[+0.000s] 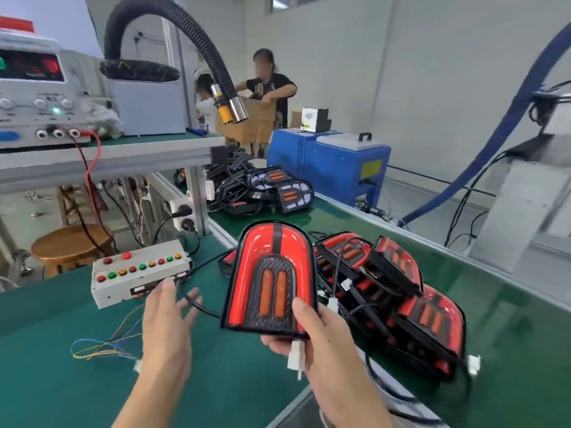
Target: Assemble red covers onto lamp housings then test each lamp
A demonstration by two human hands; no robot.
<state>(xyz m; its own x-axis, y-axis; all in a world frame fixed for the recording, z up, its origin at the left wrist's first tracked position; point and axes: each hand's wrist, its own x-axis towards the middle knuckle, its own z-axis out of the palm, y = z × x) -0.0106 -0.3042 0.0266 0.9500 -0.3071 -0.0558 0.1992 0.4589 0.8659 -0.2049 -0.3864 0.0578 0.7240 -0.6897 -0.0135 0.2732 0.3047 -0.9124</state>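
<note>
One red-covered lamp (272,278) gripped in right hand (324,341), left hand (168,322) open, fingers spread, above green table (61,381).

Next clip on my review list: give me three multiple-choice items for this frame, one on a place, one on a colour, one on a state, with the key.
1. Where is the button box relative to the held lamp?
A. to its left
B. to its right
C. underneath it

2. What colour are the two long inserts in the held lamp's dark centre panel?
A. blue
B. orange
C. white

3. What is the left hand doing?
A. gripping the white connector
B. pressing a button
C. open, holding nothing

Key: 1 A, the box sits on the green table left of the lamp. 2 B, both strips show orange. 3 C, its fingers are spread with no grip on anything, while the right hand holds the lamp's lower edge.
</note>
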